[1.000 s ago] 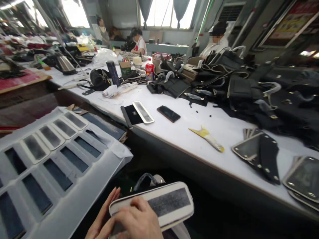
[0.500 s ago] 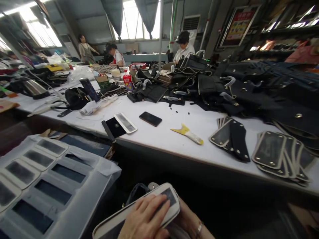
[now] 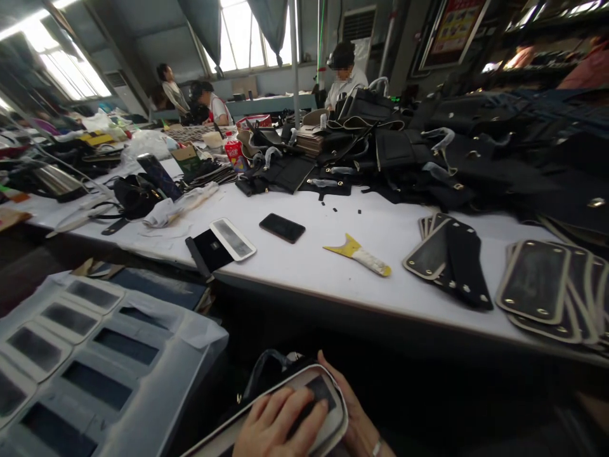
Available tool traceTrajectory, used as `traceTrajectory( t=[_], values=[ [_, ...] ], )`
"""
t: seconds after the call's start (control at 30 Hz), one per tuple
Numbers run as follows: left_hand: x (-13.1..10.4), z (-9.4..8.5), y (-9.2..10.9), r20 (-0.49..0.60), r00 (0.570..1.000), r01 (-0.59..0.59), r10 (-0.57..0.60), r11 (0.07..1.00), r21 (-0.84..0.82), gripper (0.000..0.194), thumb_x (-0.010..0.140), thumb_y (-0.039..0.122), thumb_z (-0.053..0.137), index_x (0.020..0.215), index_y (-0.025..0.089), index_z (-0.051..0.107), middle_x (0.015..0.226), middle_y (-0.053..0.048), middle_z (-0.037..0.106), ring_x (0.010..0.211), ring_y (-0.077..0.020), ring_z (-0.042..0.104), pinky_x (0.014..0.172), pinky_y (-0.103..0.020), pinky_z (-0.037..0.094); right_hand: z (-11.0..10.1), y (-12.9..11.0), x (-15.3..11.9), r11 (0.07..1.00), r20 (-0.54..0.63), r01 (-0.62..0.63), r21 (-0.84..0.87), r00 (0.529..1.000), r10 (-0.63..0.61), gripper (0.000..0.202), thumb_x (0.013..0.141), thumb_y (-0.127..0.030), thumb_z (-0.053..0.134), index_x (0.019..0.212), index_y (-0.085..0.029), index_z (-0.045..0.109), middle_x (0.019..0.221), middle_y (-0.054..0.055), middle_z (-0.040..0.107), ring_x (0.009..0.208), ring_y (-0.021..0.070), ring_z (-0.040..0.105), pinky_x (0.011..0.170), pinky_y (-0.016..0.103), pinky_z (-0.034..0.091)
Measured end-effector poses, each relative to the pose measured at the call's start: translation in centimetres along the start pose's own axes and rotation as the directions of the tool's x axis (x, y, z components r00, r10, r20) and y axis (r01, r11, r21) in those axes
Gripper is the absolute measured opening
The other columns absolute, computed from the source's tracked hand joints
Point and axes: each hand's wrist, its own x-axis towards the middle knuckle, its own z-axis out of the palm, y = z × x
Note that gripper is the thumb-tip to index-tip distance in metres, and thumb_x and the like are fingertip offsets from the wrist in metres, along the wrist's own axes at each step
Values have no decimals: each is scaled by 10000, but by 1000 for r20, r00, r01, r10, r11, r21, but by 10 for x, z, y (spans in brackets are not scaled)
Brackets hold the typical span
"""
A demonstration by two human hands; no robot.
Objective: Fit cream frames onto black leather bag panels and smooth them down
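Low in the head view I have a dark handbag with a pale rim and a dark inset panel, tilted in my lap area. My left hand lies across its pale-edged side, fingers bent and pressed onto the panel. Wrapped round the far right edge is my right hand, a band on its wrist; some of its fingers are hidden behind the bag. A plastic-wrapped handle sticks up behind the rim. Left of the bag, pale-framed dark panels lie on a plastic-covered box.
Across the white table lie a phone, a yellow tool with a wrapped handle, an open dark flap piece and stacked eyeleted panels. Black bags pile up behind. Co-workers are farther back.
The view has shifted slightly. My left fingers are more bent on the panel, and the bag has turned a little. More of my right hand shows beside the bag's edge.
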Motion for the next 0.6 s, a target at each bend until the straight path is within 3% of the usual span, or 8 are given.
traceTrajectory(
  t=[0.07, 0.17, 0.23, 0.33, 0.47, 0.6],
  values=[
    [13, -5, 0, 8, 1000, -14, 13, 998, 60, 507, 897, 469, 611, 1359, 272, 539, 1098, -38, 740, 899, -238, 669, 735, -316, 473, 1, 0, -3, 1000, 5, -15, -10, 1000, 15, 607, 857, -711, 536, 800, -141, 737, 730, 106, 710, 752, 277, 713, 662, 368, 556],
    [31, -12, 8, 33, 997, 64, -66, 996, 62, 378, 848, 243, 608, 1225, 216, 598, 1064, -62, 726, 849, -242, 645, 675, -324, 455, -1, 1, -13, 993, -79, 22, -116, 996, -31, 639, 900, -711, 449, 797, -155, 749, 762, 105, 706, 772, 281, 705, 693, 383, 544],
    [42, -18, 13, 146, 982, 121, -118, 993, -11, 419, 780, 109, 558, 1186, 209, 592, 1074, -65, 704, 847, -237, 624, 680, -323, 442, -6, -1, -23, 978, -161, 62, -201, 982, -95, 567, 863, -697, 540, 822, -168, 742, 779, 77, 701, 782, 265, 685, 718, 364, 528],
    [54, -28, 15, 289, 946, 181, -146, 979, -98, 413, 746, 32, 489, 1098, 222, 587, 1042, -46, 669, 861, -234, 588, 746, -350, 414, -12, -9, -44, 924, -204, 127, -360, 956, -211, 512, 837, -664, 614, 942, -176, 730, 867, 53, 695, 872, 243, 642, 793, 325, 488],
    [57, -33, 10, 286, 951, 152, -114, 982, -114, 259, 814, 42, 472, 967, 221, 580, 992, -30, 634, 869, -230, 544, 778, -368, 373, -9, -26, -69, 688, -109, 204, -696, 917, -383, 571, 929, -662, 444, 1040, -176, 722, 997, 82, 660, 935, 242, 610, 847, 335, 461],
    [51, -34, 6, 285, 954, 153, -95, 970, -188, 324, 806, 22, 470, 1049, 210, 572, 1051, -39, 640, 901, -223, 555, 808, -347, 380, 4, -35, -78, 492, -13, 206, -846, 914, -405, 472, 924, -598, 514, 1051, -189, 712, 930, 67, 623, 876, 228, 609, 788, 321, 470]
  ],
)
